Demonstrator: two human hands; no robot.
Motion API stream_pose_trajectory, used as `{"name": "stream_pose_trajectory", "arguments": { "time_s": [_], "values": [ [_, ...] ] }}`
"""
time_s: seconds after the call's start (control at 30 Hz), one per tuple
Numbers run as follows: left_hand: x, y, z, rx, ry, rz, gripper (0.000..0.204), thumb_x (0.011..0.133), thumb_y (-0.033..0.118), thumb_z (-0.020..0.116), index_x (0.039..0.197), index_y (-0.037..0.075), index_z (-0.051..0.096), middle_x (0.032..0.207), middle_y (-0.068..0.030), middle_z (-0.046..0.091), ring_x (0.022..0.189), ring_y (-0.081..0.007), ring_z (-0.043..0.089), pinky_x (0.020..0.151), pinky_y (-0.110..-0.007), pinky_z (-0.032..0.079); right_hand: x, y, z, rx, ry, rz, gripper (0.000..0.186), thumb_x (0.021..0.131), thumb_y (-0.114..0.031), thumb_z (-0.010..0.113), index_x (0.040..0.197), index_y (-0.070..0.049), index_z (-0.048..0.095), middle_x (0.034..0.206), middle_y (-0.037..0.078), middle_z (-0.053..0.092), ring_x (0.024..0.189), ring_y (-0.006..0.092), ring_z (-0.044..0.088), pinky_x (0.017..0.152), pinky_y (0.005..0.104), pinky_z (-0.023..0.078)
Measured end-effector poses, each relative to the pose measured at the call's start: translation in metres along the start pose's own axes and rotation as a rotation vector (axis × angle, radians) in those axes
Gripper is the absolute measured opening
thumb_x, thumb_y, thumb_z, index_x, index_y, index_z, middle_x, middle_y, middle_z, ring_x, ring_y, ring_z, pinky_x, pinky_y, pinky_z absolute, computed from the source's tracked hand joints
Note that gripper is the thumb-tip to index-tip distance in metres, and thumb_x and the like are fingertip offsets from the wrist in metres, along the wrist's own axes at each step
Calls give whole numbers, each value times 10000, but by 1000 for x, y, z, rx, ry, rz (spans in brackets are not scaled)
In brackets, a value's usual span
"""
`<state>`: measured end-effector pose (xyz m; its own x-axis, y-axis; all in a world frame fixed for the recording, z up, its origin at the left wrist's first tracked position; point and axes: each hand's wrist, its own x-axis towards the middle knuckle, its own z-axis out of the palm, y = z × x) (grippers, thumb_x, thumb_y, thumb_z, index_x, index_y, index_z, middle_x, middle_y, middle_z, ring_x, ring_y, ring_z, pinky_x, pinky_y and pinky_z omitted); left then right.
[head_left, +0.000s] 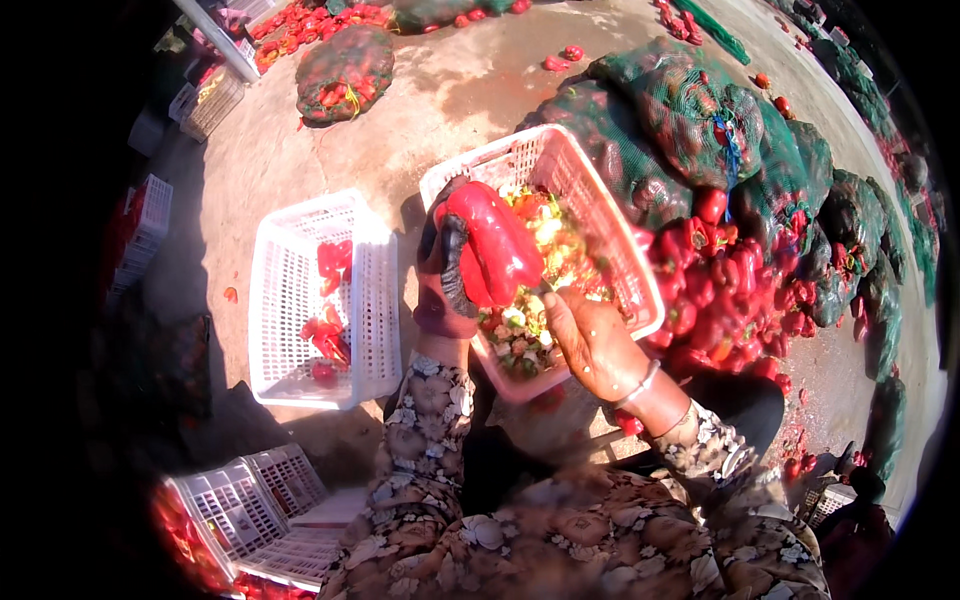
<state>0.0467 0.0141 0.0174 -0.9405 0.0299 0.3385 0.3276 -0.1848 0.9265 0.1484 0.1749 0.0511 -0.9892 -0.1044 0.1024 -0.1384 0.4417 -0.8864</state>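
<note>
My left hand [447, 285], in a dark, worn glove, is closed round a big glossy red pepper [492, 242]. It holds the pepper over a pale pink crate [588, 185] that contains pepper cores, seeds and stem scraps [535, 330]. My right hand [600, 345], bare with a bracelet at the wrist, is closed close to the pepper's lower right end. A small dark tip shows at its thumb, but what it grips is mostly hidden. Left of the crate, a white crate [272, 310] has a few red pepper pieces [328, 335] in it.
Loose red peppers [710, 285] lie heaped at the right, against full green mesh sacks [690, 125]. Another filled sack [345, 72] stands on the concrete floor at the far left. More white crates [245, 510] are at the lower left, beside red peppers.
</note>
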Motion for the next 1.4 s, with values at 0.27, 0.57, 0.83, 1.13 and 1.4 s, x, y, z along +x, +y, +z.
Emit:
{"name": "stream_pose_trajectory", "arguments": {
  "time_s": [0.27, 0.57, 0.83, 1.13, 1.4],
  "values": [
    [1, -40, 1, -127, 180, -202, 488, 934, 233, 669, 1345, 36, 495, 1212, -63, 568, 1083, -128, 567, 922, -265, 475, 35, 24, 19, -572, 200, -123, 188, 967, -220, 540, 916, -39, 543, 668, 218, 580, 551, 379, 591, 508, 465, 472],
    [12, -33, -17, -529, 338, -442, 306, 917, 91, 633, 1211, 38, 567, 1051, -44, 647, 957, -136, 626, 825, -272, 515, -9, 28, 5, -291, 155, -65, 174, 933, -157, 620, 963, -1, 550, 701, 164, 617, 593, 312, 622, 571, 421, 496],
    [-2, -8, 29, -42, -141, -251, 500, 914, 101, 648, 1372, 9, 473, 1267, -85, 587, 1142, -161, 565, 967, -295, 469, 65, 10, -43, 198, 224, 148, 676, 776, -306, 844, 1284, 31, 551, 963, 67, 669, 828, 98, 592, 737, 254, 509],
    [-24, -5, 20, -118, -318, -174, 378, 908, 61, 590, 1273, -33, 554, 1383, -145, 487, 1159, -228, 567, 976, -331, 490, 67, 33, -48, 581, -33, 233, 408, 817, -235, 796, 1076, 42, 646, 947, 80, 711, 851, 128, 666, 775, 264, 534],
    [-25, -2, 19, 82, -369, 128, 414, 883, 201, 681, 1200, -51, 596, 1294, -179, 540, 1150, -244, 571, 955, -338, 491, 48, 28, -49, 830, -12, 195, 261, 870, -104, 697, 1091, 23, 638, 997, 82, 689, 891, 164, 652, 816, 297, 517]
  ]
}}
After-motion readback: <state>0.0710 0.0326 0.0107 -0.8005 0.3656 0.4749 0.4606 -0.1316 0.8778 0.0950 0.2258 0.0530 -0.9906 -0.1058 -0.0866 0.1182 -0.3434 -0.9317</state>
